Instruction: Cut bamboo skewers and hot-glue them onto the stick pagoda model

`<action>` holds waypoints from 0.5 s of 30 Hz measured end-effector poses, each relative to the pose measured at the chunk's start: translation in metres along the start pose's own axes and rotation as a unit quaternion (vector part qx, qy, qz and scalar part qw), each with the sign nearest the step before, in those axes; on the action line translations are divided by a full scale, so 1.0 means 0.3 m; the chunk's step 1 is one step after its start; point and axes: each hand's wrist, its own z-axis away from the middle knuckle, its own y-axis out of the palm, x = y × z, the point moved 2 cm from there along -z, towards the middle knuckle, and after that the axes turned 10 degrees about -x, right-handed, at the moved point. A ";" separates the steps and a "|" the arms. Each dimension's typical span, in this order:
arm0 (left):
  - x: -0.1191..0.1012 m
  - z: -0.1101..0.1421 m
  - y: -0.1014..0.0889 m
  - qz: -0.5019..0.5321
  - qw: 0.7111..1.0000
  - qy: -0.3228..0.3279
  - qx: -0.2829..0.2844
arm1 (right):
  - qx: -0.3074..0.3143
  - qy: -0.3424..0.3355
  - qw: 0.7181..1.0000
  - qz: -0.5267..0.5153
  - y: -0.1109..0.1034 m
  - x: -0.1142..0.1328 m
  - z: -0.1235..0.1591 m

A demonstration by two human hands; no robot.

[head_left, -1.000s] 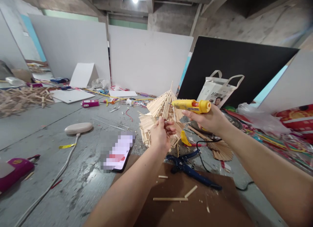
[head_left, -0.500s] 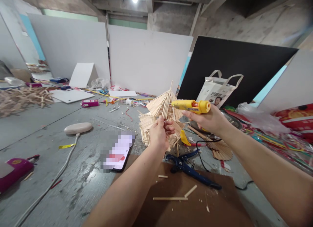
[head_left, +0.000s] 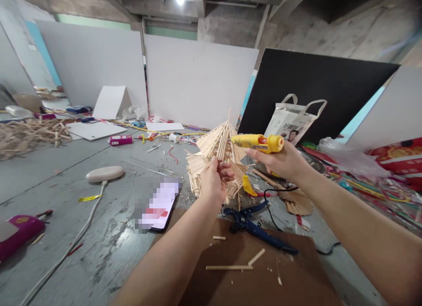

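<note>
A model built of thin wooden sticks (head_left: pixel 216 144), with a fan-shaped roof, stands on the grey floor ahead of me. My left hand (head_left: pixel 214 179) is closed on its front side, fingers pinching among the sticks. My right hand (head_left: pixel 280 162) grips a yellow glue gun (head_left: pixel 257 142), held level with its nozzle pointing left at the upper part of the model. The gun's black cord (head_left: pixel 273 211) trails down to the floor.
A brown board (head_left: pixel 263 275) with short stick offcuts lies under my arms, blue cutting pliers (head_left: pixel 253 227) at its far edge. A phone (head_left: pixel 160 205) lies left of it. A white cable (head_left: pixel 66 249), a magenta device (head_left: pixel 20 229), a tote bag (head_left: pixel 293 119) and stick piles lie around.
Almost nothing has moved. My left hand's fingers have shifted slightly on the sticks; the glue gun stays in the same place.
</note>
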 end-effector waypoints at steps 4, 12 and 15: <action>-0.007 0.004 0.002 0.007 1.000 -0.008 -0.007 | 0.016 0.005 1.000 -0.013 0.016 0.023 -0.008; -0.026 -0.018 0.007 0.034 0.995 -0.094 -0.003 | -0.126 0.022 0.984 -0.121 0.109 0.001 -0.083; -0.039 -0.031 0.006 0.055 0.990 -0.126 0.014 | -0.154 0.008 0.982 -0.113 0.147 0.010 -0.109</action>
